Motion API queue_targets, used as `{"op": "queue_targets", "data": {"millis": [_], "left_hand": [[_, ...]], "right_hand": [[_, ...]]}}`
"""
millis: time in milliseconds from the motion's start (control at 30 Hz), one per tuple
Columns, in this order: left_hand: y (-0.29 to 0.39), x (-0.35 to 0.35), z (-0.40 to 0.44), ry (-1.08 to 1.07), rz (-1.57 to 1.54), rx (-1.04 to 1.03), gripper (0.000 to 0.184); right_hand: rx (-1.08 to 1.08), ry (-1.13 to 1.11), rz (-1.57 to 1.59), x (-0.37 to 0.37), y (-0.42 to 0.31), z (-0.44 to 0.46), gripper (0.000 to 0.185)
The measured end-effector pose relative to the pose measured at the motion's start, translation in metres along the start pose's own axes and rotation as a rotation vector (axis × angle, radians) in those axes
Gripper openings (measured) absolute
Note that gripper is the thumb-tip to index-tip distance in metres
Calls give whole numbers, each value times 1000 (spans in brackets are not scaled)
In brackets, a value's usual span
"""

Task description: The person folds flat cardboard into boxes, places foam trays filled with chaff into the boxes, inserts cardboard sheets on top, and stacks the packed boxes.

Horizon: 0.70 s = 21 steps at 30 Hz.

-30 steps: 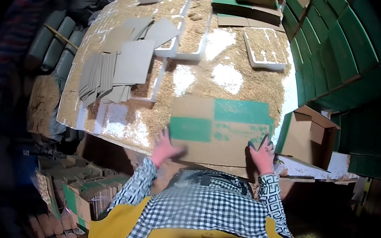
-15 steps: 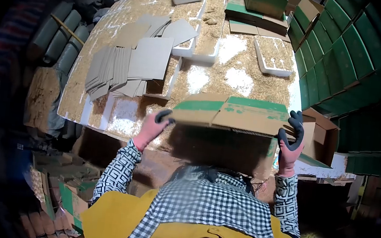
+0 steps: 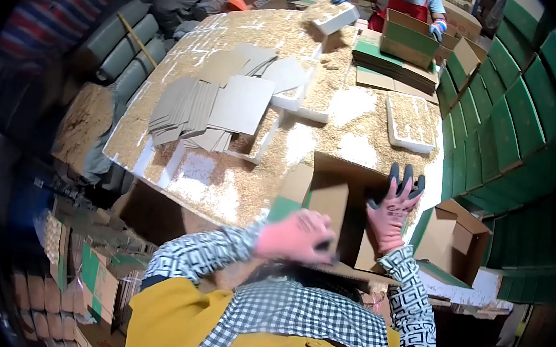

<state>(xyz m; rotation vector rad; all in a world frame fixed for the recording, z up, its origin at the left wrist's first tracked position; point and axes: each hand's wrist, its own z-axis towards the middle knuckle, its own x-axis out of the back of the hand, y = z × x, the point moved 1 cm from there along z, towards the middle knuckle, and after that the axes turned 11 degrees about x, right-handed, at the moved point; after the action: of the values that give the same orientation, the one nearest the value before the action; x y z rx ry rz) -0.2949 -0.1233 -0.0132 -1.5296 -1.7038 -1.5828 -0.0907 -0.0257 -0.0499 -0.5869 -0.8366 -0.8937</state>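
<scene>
A green-and-brown cardboard box (image 3: 327, 209) stands opened out at the table's front edge, with its dark inside showing. Over its near left side is my left hand (image 3: 297, 236), in a pink glove with dark fingertips; the fingers are curled and blurred, and what they hold, if anything, is hidden. My right hand (image 3: 393, 209), gloved the same way, lies against the box's right side with its fingers spread. Left of the box, grey cardboard sheets (image 3: 241, 105) lie in a loose pile on the grain-strewn table (image 3: 202, 182).
A white tray of grain (image 3: 410, 123) sits at the right. Another open box (image 3: 450, 242) stands beside the table. Stacked green boxes (image 3: 500, 122) line the right side. Across the table a co-worker in a red apron (image 3: 403, 9) holds a white tray (image 3: 335, 18) and touches a box.
The flat cardboard was lifted and has opened into a box. My left hand has moved right, over its near side; my right hand has spread its fingers. The co-worker has come into view.
</scene>
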Motion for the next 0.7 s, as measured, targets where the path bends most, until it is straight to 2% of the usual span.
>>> {"op": "queue_targets", "data": {"millis": [33,100,133,167,200,233,267,300,333,367,400,433,467,500,533,567,633,667,700], "left_hand": [[6,-17,3,-18,206,-117,49],[3,0,4,-446,-150,14,59],[-20,-12,-1,-327,-188,-204,71],[-22,-12,-10,-210,-247,-117,75],[-24,-13,-17,-88,-309,-27,79],[-25,-13,-25,37,-370,65,84],[-45,-22,-25,445,-416,247,94],[-65,-26,-21,567,-326,402,94],[-86,-30,-17,672,-252,565,94],[-114,-46,-15,606,-632,740,90],[-117,-42,-12,423,-735,684,83],[-120,-36,-11,228,-833,628,77],[-115,-23,-15,56,-1030,514,64],[-130,-33,-22,54,-1271,431,50],[-145,-43,-27,88,-1365,491,58],[-129,-24,-37,115,-1455,554,68],[-85,23,-55,151,-1203,363,81],[-60,49,-65,186,-1083,274,90],[-59,40,-65,296,-1109,42,97]], "right_hand": [[18,45,40,-23,15,-3,87],[62,-37,-3,-31,31,2,85],[50,-103,26,-28,40,7,82],[37,-177,58,-19,44,13,79],[130,-65,212,-10,46,20,74],[115,-153,338,5,41,21,75],[134,-143,620,11,43,4,75],[236,-147,696,12,53,-30,79],[371,-372,818,56,37,-23,85],[594,-534,673,74,34,-29,85],[770,-586,639,76,29,-45,75],[846,-647,590,62,24,-72,59],[866,-478,575,44,24,-88,54],[901,-296,547,31,30,-86,49],[867,-211,602,20,38,-76,43],[809,-198,640,28,39,-46,45],[230,-107,951,9,69,-48,39],[-137,-186,1322,-2,71,-43,38],[-541,-272,1656,-16,72,-41,37]]}}
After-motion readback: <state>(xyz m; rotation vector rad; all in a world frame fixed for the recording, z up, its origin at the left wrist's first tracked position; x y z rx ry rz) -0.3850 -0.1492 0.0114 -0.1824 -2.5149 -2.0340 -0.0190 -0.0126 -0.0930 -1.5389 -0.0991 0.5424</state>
